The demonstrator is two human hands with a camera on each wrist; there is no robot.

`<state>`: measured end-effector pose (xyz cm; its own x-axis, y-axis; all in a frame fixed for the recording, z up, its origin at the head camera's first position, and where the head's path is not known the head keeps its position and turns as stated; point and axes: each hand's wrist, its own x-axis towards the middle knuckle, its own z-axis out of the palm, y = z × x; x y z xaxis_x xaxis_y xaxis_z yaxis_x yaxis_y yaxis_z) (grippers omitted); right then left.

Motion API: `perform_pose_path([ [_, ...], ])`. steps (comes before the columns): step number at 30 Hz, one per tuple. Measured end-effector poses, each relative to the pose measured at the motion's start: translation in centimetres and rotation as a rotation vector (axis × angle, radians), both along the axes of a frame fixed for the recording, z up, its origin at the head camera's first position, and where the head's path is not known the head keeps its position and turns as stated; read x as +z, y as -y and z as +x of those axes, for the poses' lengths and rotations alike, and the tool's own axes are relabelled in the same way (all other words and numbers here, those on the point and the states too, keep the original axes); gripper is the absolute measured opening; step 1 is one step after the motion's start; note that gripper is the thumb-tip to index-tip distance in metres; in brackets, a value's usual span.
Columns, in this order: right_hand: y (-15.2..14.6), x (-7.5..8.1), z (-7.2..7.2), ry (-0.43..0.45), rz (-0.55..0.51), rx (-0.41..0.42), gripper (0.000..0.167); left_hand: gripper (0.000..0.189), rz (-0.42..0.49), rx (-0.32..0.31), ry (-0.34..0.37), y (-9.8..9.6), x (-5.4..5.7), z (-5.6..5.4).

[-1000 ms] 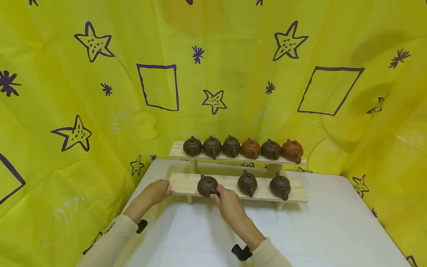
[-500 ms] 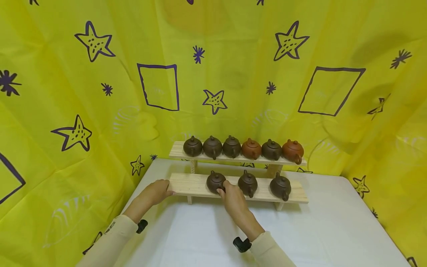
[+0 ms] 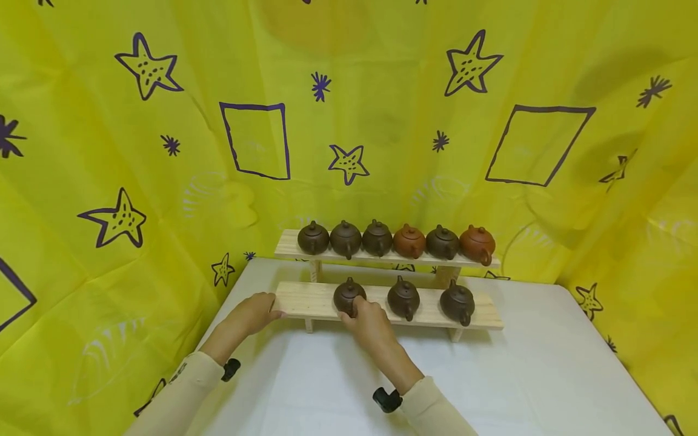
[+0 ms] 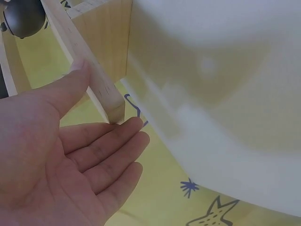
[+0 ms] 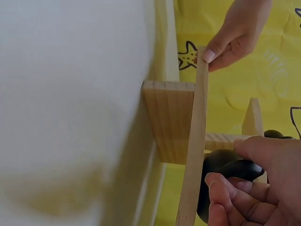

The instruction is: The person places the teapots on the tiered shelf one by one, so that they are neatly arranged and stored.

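A dark brown teapot [image 3: 347, 294] stands on the lower board of a wooden stand [image 3: 305, 301], its spout toward the back and its handle toward the front. My right hand [image 3: 372, 327] pinches that handle between thumb and fingers; in the right wrist view, the thumb [image 5: 256, 149] lies over the dark handle [image 5: 242, 169]. At the board's left end, my left hand [image 3: 254, 313] grips the wood. Its thumb [image 4: 75, 77] presses the front edge in the left wrist view, and its fingers [image 4: 106, 146] reach past the end.
Two more dark teapots, a middle one [image 3: 404, 298] and a right one [image 3: 457, 303], stand on the same board. Behind, the upper board [image 3: 288, 243] carries a row of dark and reddish teapots [image 3: 409, 242]. A white table [image 3: 327, 387] lies below, with a yellow patterned curtain [image 3: 382, 121] around it.
The held teapot has shifted right along the lower board and turned, so its handle now points more to the front. My left hand stays at the board's end.
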<state>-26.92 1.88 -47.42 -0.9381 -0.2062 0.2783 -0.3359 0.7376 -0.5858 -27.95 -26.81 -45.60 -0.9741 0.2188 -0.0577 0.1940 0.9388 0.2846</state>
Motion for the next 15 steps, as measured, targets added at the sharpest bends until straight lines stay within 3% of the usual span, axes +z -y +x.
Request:
perform_pose_path([
  [8,0.1,-0.3,-0.1,-0.034,0.01,0.017,0.036,0.038,0.025,0.005,0.013,-0.1,-0.2,-0.2],
  [12,-0.8,-0.3,0.5,0.009,-0.023,0.052,0.037,0.048,0.062,0.011,0.01,0.4,-0.9,-0.1],
  [15,-2.2,0.3,1.3,0.048,-0.03,0.072,0.035,0.062,0.086,0.034,-0.001,1.0,-1.3,0.6],
])
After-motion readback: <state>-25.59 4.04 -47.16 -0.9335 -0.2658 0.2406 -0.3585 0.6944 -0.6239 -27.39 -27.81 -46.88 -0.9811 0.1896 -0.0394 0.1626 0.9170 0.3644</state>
